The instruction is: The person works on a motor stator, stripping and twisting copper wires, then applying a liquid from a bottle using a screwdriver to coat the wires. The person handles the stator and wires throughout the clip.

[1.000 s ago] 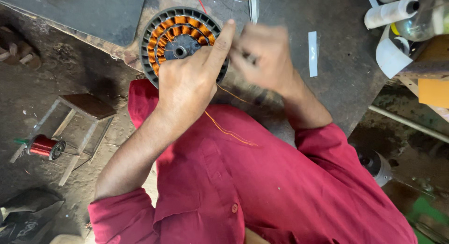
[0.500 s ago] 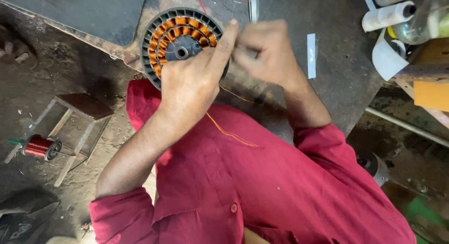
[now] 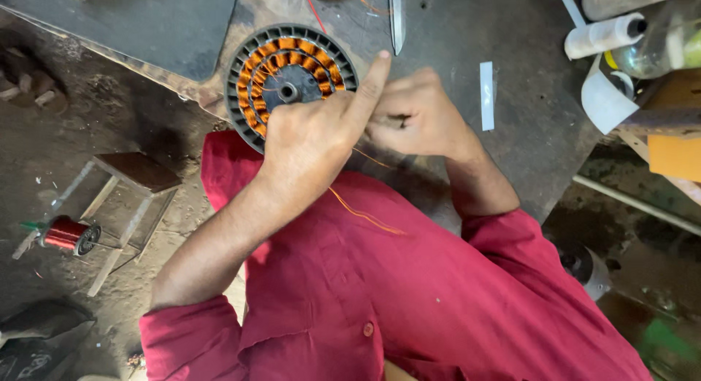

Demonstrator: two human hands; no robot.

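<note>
Stator (image 3: pixel 281 74) winding is underway: your left hand (image 3: pixel 310 136) steadies it, forefinger extended, while your right hand (image 3: pixel 416 118) fingers pinch copper wire (image 3: pixel 365 214); next, keep it taut.

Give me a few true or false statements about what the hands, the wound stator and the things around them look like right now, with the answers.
1. The left hand rests on the round stator with copper windings. True.
2. The right hand is raised high off the bench. False: it sits low over the bench, beside the left hand.
3. A red wire spool lies on the floor near a small stool. True.
4. The person wears a blue shirt. False: the shirt is red.
5. A thin orange wire trails from the hands over the shirt. True.
</note>
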